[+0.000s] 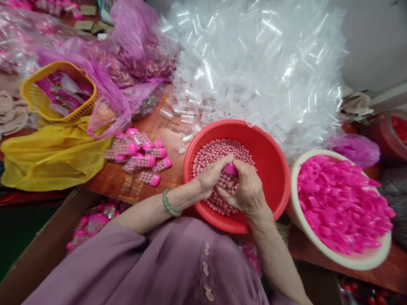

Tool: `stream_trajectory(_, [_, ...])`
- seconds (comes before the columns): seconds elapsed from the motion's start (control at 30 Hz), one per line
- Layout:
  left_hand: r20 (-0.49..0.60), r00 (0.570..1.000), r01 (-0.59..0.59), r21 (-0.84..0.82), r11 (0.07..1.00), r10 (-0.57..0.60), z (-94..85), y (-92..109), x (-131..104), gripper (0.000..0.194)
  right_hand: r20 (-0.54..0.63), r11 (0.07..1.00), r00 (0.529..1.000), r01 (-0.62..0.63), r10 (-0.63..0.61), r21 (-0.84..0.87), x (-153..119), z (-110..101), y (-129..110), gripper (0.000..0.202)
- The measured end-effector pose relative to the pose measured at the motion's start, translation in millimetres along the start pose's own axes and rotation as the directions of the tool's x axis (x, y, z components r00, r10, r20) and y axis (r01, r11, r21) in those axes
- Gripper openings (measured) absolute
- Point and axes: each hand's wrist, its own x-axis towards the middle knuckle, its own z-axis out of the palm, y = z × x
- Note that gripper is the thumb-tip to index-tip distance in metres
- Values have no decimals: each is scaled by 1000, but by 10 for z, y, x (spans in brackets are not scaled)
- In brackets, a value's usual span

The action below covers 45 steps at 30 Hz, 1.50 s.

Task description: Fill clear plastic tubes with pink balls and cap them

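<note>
Over a red basin [273, 178] that holds small pink beads [219, 148], both my hands are around one clear container of beads with a pink cap [231, 168]. My left hand [211, 176] comes from the left, its thumb at the cap. From the right, my right hand [249, 188] has its thumb and fingers closed round the container. The fingers partly hide the container's body. Several filled, pink-capped containers [146, 161] lie on the table left of the basin.
Behind the basin is a large heap of clear tubes [260, 63]. A white basin [300, 203] of pink caps [340, 203] stands right. Left are a yellow basket [34, 99], a yellow bag [54, 156] and purple bags [111, 93]. Below the table edge sits a cardboard box [41, 237].
</note>
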Motion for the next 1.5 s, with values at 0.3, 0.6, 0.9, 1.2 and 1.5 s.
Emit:
stream_trajectory(0.3, [-117,956,-242,211,947,270,54,-74,-70,37,-32,990,993,113,-116,-82,13,-6,-16,67])
stream_trajectory(0.6, [10,904,-409,309,859,427,-112,124,-190,41,73,990,997,-1,-9,143,54,-46,63,73])
stream_trajectory(0.9, [-99,461,-103,981,164,882,-1421,680,-702,28,743,908,627,-415,232,67,-165,-238,334,48])
stream_trajectory(1.2, [126,565,-343,935,93,816,-1053,436,-616,36,756,908,633,-397,167,132,-93,4,224,22])
stream_trajectory(1.5, [444,863,-500,821,276,242,-376,176,-247,35,474,706,847,-489,241,513,101,-306,150,22])
